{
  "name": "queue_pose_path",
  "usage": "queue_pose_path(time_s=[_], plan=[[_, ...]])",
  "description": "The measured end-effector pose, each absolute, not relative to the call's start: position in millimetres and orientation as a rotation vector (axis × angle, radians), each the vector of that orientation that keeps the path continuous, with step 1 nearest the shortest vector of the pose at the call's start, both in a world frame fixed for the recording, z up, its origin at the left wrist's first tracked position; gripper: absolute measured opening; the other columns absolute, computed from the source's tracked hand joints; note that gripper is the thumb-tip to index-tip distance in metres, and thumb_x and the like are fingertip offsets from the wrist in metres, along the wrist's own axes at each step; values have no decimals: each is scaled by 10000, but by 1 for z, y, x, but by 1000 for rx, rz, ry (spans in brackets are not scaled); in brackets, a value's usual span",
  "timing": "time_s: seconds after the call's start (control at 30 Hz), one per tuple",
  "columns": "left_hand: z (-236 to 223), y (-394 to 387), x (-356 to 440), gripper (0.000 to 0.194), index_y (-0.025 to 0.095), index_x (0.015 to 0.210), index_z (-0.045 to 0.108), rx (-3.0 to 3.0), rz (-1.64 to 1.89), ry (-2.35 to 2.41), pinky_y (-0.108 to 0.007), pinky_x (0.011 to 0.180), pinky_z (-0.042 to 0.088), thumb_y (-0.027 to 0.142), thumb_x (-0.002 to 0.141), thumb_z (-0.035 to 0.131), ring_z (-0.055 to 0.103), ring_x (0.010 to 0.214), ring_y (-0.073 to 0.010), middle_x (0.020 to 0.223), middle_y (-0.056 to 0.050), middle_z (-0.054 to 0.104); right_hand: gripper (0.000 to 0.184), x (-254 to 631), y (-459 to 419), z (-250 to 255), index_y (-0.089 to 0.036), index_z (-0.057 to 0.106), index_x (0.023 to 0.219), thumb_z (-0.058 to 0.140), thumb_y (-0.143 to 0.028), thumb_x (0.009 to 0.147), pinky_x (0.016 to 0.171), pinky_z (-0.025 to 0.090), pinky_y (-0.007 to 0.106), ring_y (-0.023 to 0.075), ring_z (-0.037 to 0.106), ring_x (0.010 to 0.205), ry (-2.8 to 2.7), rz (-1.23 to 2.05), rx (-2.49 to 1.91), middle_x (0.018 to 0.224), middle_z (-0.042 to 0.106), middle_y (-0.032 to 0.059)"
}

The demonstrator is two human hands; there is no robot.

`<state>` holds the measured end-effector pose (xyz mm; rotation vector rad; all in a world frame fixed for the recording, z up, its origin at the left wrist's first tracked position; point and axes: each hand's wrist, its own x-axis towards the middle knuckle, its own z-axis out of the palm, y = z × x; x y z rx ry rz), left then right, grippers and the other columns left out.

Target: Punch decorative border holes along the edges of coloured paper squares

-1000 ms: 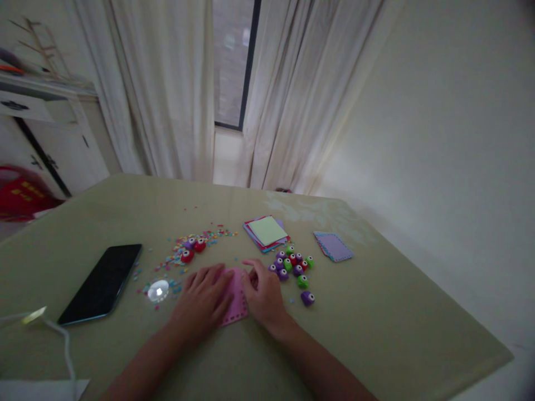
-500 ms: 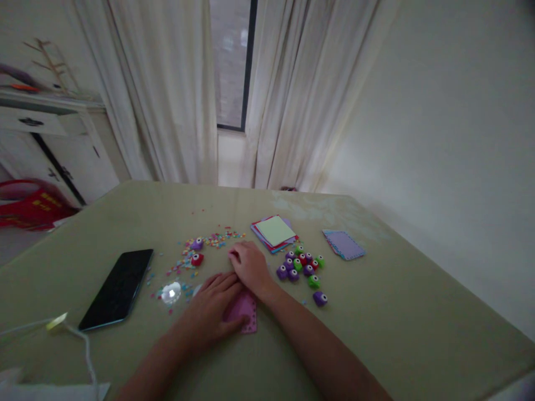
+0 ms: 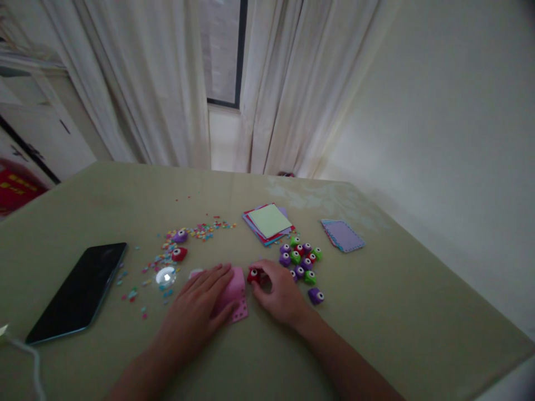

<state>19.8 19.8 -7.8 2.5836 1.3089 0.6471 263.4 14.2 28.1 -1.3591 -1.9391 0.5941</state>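
My left hand (image 3: pixel 204 295) lies flat with its fingers spread over a pink card (image 3: pixel 237 289), covering much of it. Rows of small punched holes run along the card's right and lower edges. Right of the card, my right hand (image 3: pixel 281 289) pinches a small red craft punch (image 3: pixel 253 275) that has one round eye, between thumb and forefinger. Its mouth end points at the card's edge; whether they touch I cannot tell. Close behind that hand sits a cluster of purple, green and red punches (image 3: pixel 296 254). A lone purple punch (image 3: pixel 316 296) stands nearer me.
Left of the card are scattered confetti (image 3: pixel 204 231), a purple punch (image 3: pixel 180 236), another red punch (image 3: pixel 179 254) and a shiny clear disc (image 3: pixel 166 277). A black tablet (image 3: pixel 79 289) lies further left. Stacked cards (image 3: pixel 270 221) and lilac cards (image 3: pixel 343 236) lie toward the back.
My right hand has come off my left hand and the card, moved right, and now holds a red punch. The left hand stays on the card. The view has shifted slightly.
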Motion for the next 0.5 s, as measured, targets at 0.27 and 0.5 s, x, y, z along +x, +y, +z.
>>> queue_pose_path(time_s=[0.27, 0.5], plan=[[-8, 17, 18, 601, 233, 1581, 570, 2627, 641, 1325, -568, 1187, 490, 539, 1064, 577, 632, 1414, -342, 1598, -121, 607, 271, 260, 14, 26, -219, 725, 1115, 680, -127, 864, 775, 615, 290, 184, 752, 806, -1805, 789, -1201, 984, 788, 41], [-8, 15, 18, 632, 246, 1623, 514, 2660, 615, 1347, -543, 1199, 467, 570, 1081, 539, 615, 1427, -339, 1620, -112, 587, 245, 262, 14, 31, -210, 722, 1101, 687, -140, 869, 788, 607, 280, 175, 746, 824, -1787, 815, -1199, 1004, 782, 46]])
